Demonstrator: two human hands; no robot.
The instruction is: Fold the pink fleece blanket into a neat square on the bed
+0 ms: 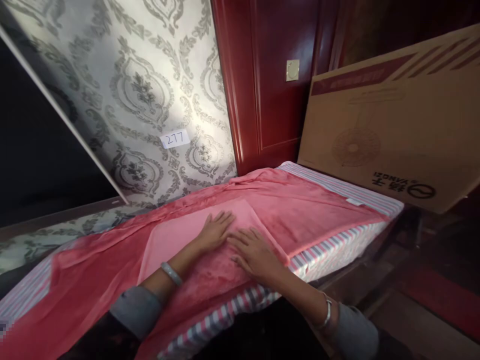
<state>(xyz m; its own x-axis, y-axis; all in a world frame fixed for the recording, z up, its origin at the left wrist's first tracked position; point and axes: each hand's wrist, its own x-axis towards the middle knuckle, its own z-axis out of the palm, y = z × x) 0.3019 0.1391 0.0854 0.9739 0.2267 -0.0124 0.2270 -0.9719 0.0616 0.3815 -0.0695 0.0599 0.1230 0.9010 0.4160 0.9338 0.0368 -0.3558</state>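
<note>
A pink plush blanket [318, 215] is spread across a bed, with one lighter pink part [168, 245] folded over flat in the middle. On that folded part rests my left hand [215, 231], palm down, fingers stretched out. Close beside it, my right hand [257, 255] also presses flat on the blanket, fingers spread. Neither hand grips anything. The blanket's edge hangs near the striped mattress side [337, 250], and a small white tag [354, 202] shows at its far right edge.
A large cardboard box [393, 120] with a fan drawing stands at the right. Behind the bed are patterned wallpaper [150, 90] with a paper marked 277 [175, 138], and a dark red wooden panel [277, 110]. A big dark screen [45, 140] stands at the left.
</note>
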